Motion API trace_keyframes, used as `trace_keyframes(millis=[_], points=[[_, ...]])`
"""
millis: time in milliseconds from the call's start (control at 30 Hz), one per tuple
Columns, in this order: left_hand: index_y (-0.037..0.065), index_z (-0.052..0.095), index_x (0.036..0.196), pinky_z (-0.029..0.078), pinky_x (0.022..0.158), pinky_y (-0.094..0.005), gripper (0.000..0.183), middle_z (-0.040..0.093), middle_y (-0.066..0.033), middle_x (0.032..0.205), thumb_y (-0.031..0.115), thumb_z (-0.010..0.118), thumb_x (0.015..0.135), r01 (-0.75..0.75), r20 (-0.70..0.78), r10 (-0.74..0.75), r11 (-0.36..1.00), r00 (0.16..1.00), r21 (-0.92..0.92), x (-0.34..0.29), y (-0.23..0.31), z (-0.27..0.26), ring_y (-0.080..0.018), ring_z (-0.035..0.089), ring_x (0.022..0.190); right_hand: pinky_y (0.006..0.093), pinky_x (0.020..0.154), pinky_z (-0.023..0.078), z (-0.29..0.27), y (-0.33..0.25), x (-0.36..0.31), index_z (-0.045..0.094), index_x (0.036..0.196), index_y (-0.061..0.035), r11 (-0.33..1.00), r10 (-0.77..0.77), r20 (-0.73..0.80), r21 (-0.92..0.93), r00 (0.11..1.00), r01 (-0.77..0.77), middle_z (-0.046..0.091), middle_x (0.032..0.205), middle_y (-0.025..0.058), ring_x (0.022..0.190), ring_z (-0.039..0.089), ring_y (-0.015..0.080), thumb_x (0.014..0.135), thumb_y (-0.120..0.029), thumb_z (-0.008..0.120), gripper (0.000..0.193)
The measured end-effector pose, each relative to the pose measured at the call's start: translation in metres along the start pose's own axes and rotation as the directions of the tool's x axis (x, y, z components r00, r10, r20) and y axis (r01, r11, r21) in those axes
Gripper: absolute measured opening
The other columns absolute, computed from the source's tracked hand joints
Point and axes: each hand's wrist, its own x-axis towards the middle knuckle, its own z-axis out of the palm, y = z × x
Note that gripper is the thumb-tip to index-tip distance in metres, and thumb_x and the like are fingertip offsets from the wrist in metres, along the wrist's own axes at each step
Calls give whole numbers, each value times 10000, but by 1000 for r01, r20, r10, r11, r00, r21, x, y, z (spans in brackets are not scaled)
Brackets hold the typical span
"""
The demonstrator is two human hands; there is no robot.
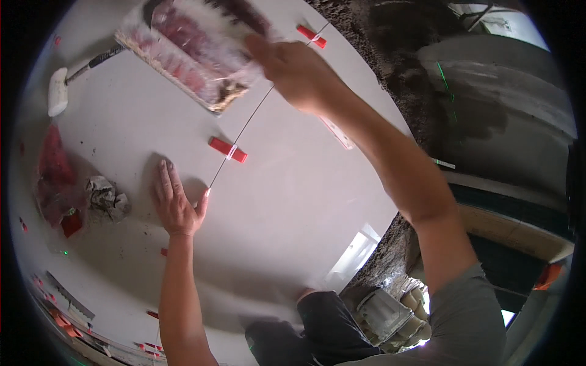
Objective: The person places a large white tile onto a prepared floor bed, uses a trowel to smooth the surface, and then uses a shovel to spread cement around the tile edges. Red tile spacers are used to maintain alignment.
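My left hand point(175, 201) lies flat with fingers apart on a large pale tile point(293, 183), its thumb beside the thin joint line. At the upper middle my right hand point(299, 73) is closed on the edge of a boxy, see-through container point(201, 55) with red and white smeared inside. Motion blurs it, so its exact kind cannot be told; its lower corner looks crusted. Across the joint sit a red wedge point(229, 149) in a white clip and another red wedge point(312, 36) farther off. A red-and-white strip point(336, 132) lies partly behind my right forearm.
A white-headed mallet point(58, 91) lies at the far left. Nearer are a red plastic bag point(58, 177) and a crumpled wrapper point(107, 198). Dark rough mortar point(378, 61) borders the tile's right edge. Grey buckets point(384, 314) stand near my knees at the lower right.
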Motion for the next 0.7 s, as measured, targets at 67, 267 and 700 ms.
trace_keyframes(millis=[67,267,700], points=[[16,207,1531,272,1136,-534,981,250,-163,1580,614,568,842,-13,-2,13,1000,1000,0,5,0,-1,-336,264,1449,503,707,504,13,26,-28,651,839,52,984,-153,-152,-109,977,137,652,736,260,715,648,428,982,-637,323,776],[0,233,1522,250,1147,-537,974,249,-184,1576,582,591,829,-4,60,6,999,998,-31,10,18,-1,-391,298,1413,501,860,503,65,81,19,626,1041,45,980,93,138,-186,986,-66,666,973,282,910,647,444,1013,-560,297,689],[-39,225,1508,201,1164,-549,972,247,-215,1564,612,522,850,-37,33,37,999,999,24,11,14,-1,-392,225,1457,388,1186,227,-56,204,145,480,1407,-112,972,-212,-317,-163,924,167,359,1542,123,1439,298,294,1021,-529,261,609]])
